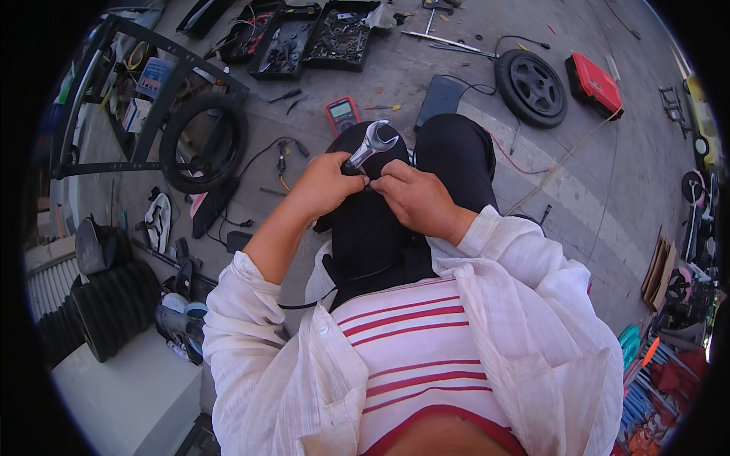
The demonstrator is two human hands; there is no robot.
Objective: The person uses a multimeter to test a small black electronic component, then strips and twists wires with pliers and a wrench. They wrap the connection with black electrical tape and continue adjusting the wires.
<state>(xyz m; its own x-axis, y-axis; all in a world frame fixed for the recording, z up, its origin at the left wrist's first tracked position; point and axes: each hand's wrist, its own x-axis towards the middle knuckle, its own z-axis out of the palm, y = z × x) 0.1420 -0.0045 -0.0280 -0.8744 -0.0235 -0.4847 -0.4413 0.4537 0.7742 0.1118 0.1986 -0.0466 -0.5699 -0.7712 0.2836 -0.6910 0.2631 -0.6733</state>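
your left hand [328, 186] is closed around the dark handle of a wrench [374, 143], thumb pointing toward your other hand. the wrench's silvery head stands clear above your fist, over your knees, with its open mouth facing up and to the right. your right hand [420, 199] is just beside it, fingers curled and drawn together, the tips meeting near your left thumb. whether they have hold of something small there, you cannot tell from this view, because the fingers cover the spot. both hands are above your lap, over your dark trousers [369, 239], with your pale sleeves pushed back from the wrists.

just beyond your left knee a red multimeter [342, 114] lies on the pavement, its screen facing up. beyond the gap between your knees is a dark flat slab [439, 101], with a black cable running near it. farther out to the right a black wheel [530, 87] lies flat, and a red case [595, 83] is just past it.

ahead and to the left, black trays [332, 64] hold loose tools and small parts, with a screwdriver [286, 95] on the ground nearer you. a bare tyre [240, 138] leans against a black metal frame [163, 52] on your left. between that tyre and your left forearm, a dark cable with connectors [281, 161] is strung along the ground.
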